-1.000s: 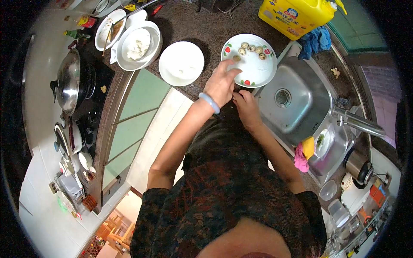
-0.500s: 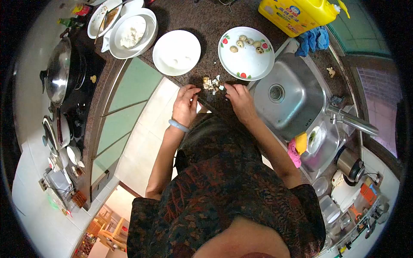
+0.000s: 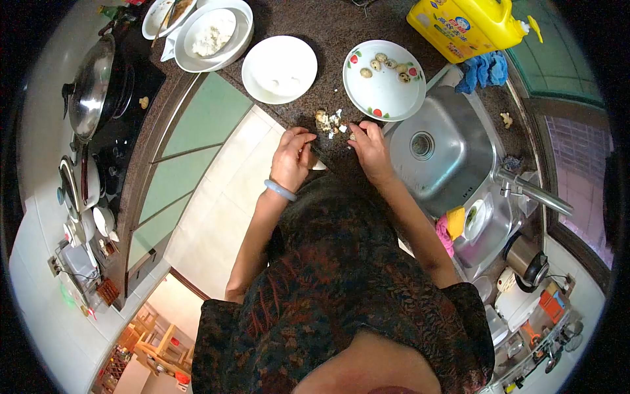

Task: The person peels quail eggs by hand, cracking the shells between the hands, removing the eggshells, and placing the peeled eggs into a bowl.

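Observation:
My left hand [image 3: 291, 159] is at the counter's front edge with its fingers curled; what it holds, if anything, is hidden. A small pale triangular shape shows just beside its thumb. Opposite it, my right hand [image 3: 373, 152] pinches a small pale, speckled thing too small to name for certain. Between and just beyond the hands lies a pile of broken speckled shells [image 3: 330, 123]. Several speckled eggs [image 3: 390, 64] rest in the upper part of a white dish with red and green decoration [image 3: 387, 98]. Left of it stands a white bowl [image 3: 279, 56] with small pale things inside.
At the upper left, a larger bowl [image 3: 245, 39] holds a smaller one with white food [image 3: 211, 41]. A wok [image 3: 90, 85] is on the stove. On the right are a steel sink [image 3: 453, 138], faucet [image 3: 538, 192], yellow jug [image 3: 456, 29] and blue cloth [image 3: 484, 71].
My left hand has withdrawn from the dish to the counter edge, uncovering the shell pile. My right hand has stayed near the edge, its fingers now pinched around something small. The view has shifted slightly.

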A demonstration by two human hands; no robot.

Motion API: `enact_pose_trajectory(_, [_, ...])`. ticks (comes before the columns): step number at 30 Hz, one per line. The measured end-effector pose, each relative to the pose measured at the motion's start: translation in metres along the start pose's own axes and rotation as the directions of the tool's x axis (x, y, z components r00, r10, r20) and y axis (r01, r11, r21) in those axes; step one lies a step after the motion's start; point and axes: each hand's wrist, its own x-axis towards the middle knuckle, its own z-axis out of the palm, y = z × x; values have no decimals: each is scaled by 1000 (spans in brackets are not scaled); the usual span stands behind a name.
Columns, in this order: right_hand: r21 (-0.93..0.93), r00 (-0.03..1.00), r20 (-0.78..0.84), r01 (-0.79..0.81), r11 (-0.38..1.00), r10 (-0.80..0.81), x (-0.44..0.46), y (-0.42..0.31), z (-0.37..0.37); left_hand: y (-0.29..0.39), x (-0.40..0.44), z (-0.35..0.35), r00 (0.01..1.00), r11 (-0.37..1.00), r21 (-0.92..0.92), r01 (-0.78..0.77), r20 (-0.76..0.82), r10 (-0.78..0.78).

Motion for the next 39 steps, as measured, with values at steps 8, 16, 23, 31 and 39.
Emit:
enact_pose_trajectory(8, [-72, 999, 28, 27, 997, -25, 10, -11, -11, 6, -3, -1, 999, 999, -31, 40, 8, -40])
enact_pose_trajectory(16, [-136, 1000, 26, -2, 991, 6, -4, 3, 8, 8, -1, -3, 1000, 999, -25, 20, 16, -19])
enact_pose_trajectory(23, [-59, 1000, -20, -6, 998, 5, 10, -14, -8, 7, 0, -1, 1000, 1000, -16, 9, 17, -9])
enact_pose_trajectory(31, [62, 998, -70, 12, 998, -8, 16, -23, -13, 4, 4, -4, 1000, 1000, -26, 16, 27, -16])
enact_pose_trajectory(39, [6, 996, -87, 37, 999, -36, 17, -17, -9, 9, 3, -3, 1000, 1000, -23, 6, 30, -6])
